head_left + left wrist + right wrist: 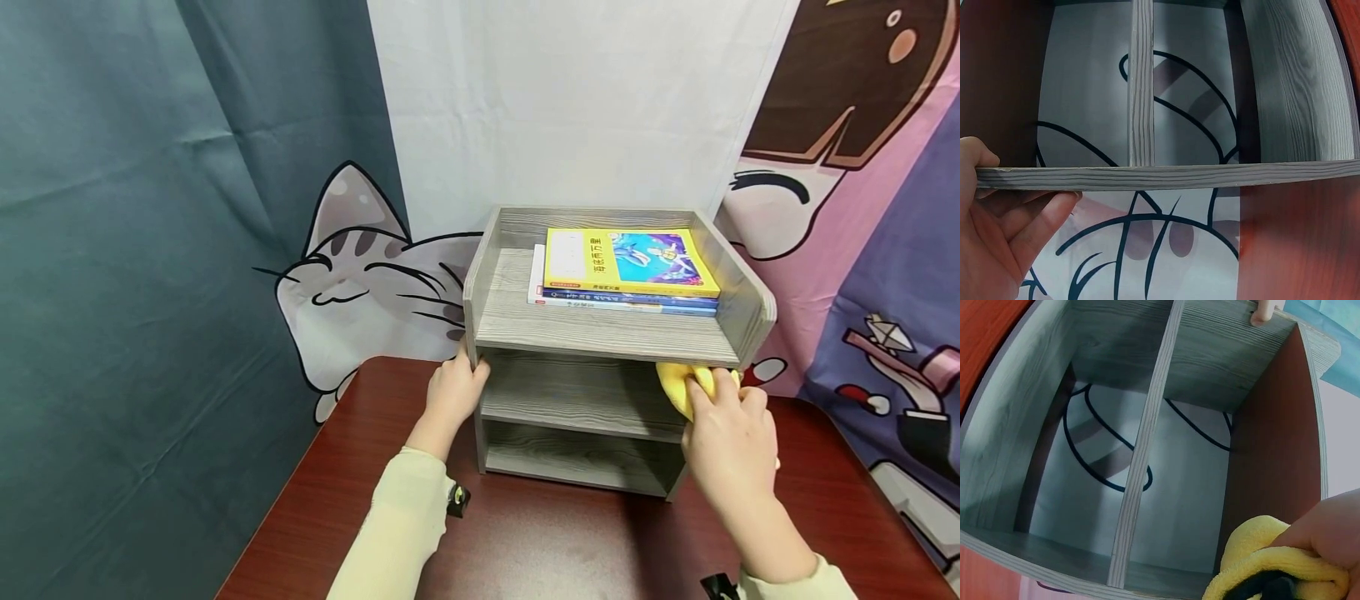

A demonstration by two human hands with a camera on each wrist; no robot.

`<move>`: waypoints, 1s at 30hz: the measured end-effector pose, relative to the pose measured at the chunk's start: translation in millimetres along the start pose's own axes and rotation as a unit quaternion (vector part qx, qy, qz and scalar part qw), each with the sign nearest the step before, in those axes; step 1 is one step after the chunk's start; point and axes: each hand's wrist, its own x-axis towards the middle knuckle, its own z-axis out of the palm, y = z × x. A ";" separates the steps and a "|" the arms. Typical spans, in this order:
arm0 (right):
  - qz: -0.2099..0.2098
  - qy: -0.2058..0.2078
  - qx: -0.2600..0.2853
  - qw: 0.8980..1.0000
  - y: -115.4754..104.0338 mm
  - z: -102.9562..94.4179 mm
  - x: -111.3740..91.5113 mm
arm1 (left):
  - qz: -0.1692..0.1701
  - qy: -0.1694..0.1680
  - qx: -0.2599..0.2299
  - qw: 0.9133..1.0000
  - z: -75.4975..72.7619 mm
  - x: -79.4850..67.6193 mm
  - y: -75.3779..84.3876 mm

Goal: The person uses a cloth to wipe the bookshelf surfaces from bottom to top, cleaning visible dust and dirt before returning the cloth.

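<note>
A grey wood-grain desk shelf (600, 335) stands upright, its open front facing me. My left hand (454, 390) grips the front edge of its left side panel, just under the top tier. In the left wrist view the thumb (979, 149) lies on the inner side and the fingers are round the outside. A yellow cloth (677, 387) is bunched in my right hand (731, 442), at the right side panel below the top tier. The right wrist view shows the cloth (1282, 565) folded over, with a dark patch inside its fold.
Several books (630, 262) lie stacked on the top tier, a yellow one uppermost. A middle board (585, 410) divides the space below. The shelf stands on a reddish-brown table (517, 533). Printed curtains (585, 108) hang behind and at both sides.
</note>
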 end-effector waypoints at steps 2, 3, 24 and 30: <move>0.000 0.002 -0.001 1.000 -0.2 1.1 0.0 | 0.001 0.001 0.000 1.000 -0.2 0.0 0.1; 0.000 0.002 -0.002 1.000 -0.2 1.5 0.0 | 0.001 0.001 -0.001 1.000 0.0 0.0 0.1; 0.006 0.003 -0.012 1.000 1.4 15.0 -2.5 | 0.001 0.000 0.000 1.000 -0.9 -0.2 0.2; 0.014 -0.001 -0.013 1.000 0.7 19.2 -2.6 | -0.002 -0.004 0.002 1.000 -1.3 -0.4 0.6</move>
